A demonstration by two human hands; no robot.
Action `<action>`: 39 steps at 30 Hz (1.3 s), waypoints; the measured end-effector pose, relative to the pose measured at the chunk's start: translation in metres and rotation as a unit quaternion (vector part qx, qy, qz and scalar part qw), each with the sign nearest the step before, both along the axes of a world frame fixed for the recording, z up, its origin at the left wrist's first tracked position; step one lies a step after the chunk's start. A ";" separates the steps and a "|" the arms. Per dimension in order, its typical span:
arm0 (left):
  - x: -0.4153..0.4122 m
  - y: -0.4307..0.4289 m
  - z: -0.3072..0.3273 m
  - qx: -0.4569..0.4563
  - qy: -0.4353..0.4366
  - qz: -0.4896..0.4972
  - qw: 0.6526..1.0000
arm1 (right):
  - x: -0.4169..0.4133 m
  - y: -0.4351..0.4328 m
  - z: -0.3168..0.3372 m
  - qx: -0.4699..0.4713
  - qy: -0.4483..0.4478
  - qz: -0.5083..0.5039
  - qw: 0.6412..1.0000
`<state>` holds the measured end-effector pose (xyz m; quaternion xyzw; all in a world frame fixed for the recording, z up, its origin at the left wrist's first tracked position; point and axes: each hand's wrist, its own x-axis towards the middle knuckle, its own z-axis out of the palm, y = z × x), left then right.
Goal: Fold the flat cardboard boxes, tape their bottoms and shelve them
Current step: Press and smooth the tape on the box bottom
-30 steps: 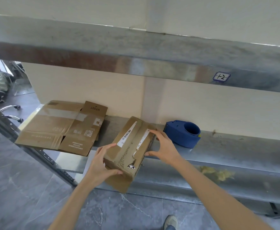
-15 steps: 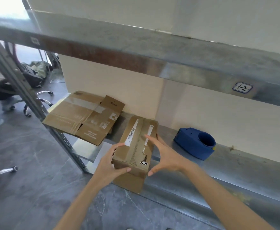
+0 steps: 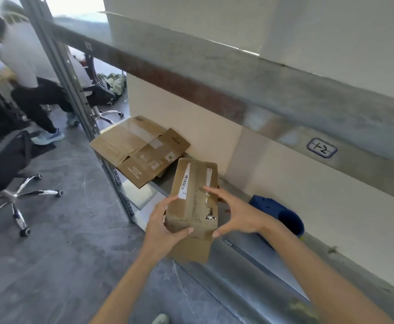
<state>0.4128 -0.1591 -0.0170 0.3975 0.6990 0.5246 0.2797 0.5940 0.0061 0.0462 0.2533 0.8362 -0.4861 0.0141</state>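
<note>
right hand (image 3: 238, 216) now spread, grip wide; left hand (image 3: 163, 228) round taped, barcoded box (image 3: 193, 206)

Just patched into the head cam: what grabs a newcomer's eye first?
The small brown cardboard box with white barcode labels, centre frame at the front edge of the metal shelf: the left hand grips its near corner, the right hand touches its right side with straight fingers. Behind it to the left lies a flattened brown cardboard box; to the right sits a blue tape dispenser.
</note>
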 end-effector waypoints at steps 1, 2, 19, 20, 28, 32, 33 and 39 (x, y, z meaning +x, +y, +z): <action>0.008 0.002 -0.002 0.008 -0.003 0.018 1.000 | 0.004 0.002 -0.001 -0.003 0.011 -0.003 1.000; 0.016 0.003 -0.004 0.018 -0.006 0.038 0.999 | 0.008 0.004 -0.002 -0.010 0.027 -0.007 1.000; 0.091 0.051 -0.042 0.008 0.015 0.119 0.993 | 0.046 0.039 -0.046 0.135 0.044 -0.130 0.981; 0.091 0.052 -0.044 0.003 0.020 0.118 0.993 | 0.046 0.039 -0.047 0.146 0.026 -0.120 0.982; 0.080 0.051 -0.043 -0.052 0.120 0.062 0.990 | 0.070 0.039 -0.035 0.246 0.023 -0.079 0.966; 0.075 0.043 -0.031 -0.063 0.177 0.038 0.981 | 0.105 0.044 -0.037 0.264 0.036 -0.171 0.949; 0.074 0.041 -0.029 -0.063 0.187 0.036 0.980 | 0.113 0.045 -0.038 0.265 0.020 -0.188 0.946; 0.078 0.032 -0.018 -0.072 0.222 0.045 0.971 | 0.135 0.035 -0.049 0.240 -0.104 -0.177 0.949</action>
